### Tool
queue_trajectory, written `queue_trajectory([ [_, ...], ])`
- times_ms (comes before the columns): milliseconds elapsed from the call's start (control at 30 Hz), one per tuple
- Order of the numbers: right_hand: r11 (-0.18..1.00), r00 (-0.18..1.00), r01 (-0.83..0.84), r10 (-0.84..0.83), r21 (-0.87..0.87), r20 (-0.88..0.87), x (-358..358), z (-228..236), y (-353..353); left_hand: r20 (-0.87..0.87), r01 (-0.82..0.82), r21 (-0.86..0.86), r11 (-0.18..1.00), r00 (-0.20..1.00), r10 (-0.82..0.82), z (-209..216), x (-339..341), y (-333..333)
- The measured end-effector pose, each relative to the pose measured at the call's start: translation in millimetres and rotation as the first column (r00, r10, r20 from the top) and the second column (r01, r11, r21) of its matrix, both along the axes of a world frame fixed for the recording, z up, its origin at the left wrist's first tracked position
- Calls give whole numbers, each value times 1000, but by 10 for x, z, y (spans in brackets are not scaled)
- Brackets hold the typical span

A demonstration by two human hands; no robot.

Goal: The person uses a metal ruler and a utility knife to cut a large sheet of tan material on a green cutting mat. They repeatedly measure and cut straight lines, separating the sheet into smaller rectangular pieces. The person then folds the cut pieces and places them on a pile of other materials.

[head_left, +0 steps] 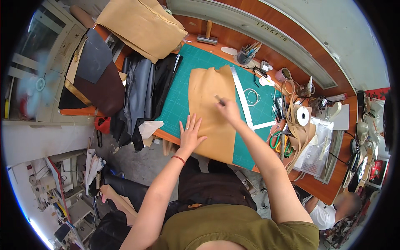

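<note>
A tan leather piece [212, 121] lies across the green cutting mat [171, 112], its far edge wavy and raised. My left hand [191, 134] rests flat on the leather's left part, fingers spread, holding nothing. Over the middle of the leather, my right hand [228, 109] is closed around a short, small tool [218, 98]. Only the tool's brownish end shows beyond the fingers, so I cannot make out its kind. Along the leather's right edge lies a metal L-shaped ruler [243, 98].
Folded tan leather [141, 27] and dark leather sheets [139, 83] are piled at the left. A roller [207, 37] and a tool cup [246, 55] stand at the back. Scissors [275, 139], a white spool [302, 116] and straps crowd the right. Another person [329, 212] sits at lower right.
</note>
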State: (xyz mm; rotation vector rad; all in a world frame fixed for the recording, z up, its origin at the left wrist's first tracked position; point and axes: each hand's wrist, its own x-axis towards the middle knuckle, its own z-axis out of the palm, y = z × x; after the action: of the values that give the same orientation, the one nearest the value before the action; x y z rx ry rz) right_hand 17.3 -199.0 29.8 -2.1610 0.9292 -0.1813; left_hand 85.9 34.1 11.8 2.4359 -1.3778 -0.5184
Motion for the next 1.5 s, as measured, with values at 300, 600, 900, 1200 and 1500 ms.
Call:
queue_trajectory([
  [300,935,996,-85,69,343,56,-30,-349,681,-196,-493,31,870,850,489,-220,-383,241],
  [600,939,980,57,-117,338,159,-1025,183,492,-986,-711,101,696,23,167,483,-251,226],
  [900,556,839,401,-542,728,-48,-2145,-199,928,-851,-632,402,662,-525,15,313,-629,132],
  [1200,-69,638,8,-768,998,-58,-2086,275,1173,-772,-767,391,508,-574,-274,646,-158,-280],
  [1500,327,889,73,-450,942,88,-2383,401,816,-775,-764,225,605,-517,-364,774,19,-560],
])
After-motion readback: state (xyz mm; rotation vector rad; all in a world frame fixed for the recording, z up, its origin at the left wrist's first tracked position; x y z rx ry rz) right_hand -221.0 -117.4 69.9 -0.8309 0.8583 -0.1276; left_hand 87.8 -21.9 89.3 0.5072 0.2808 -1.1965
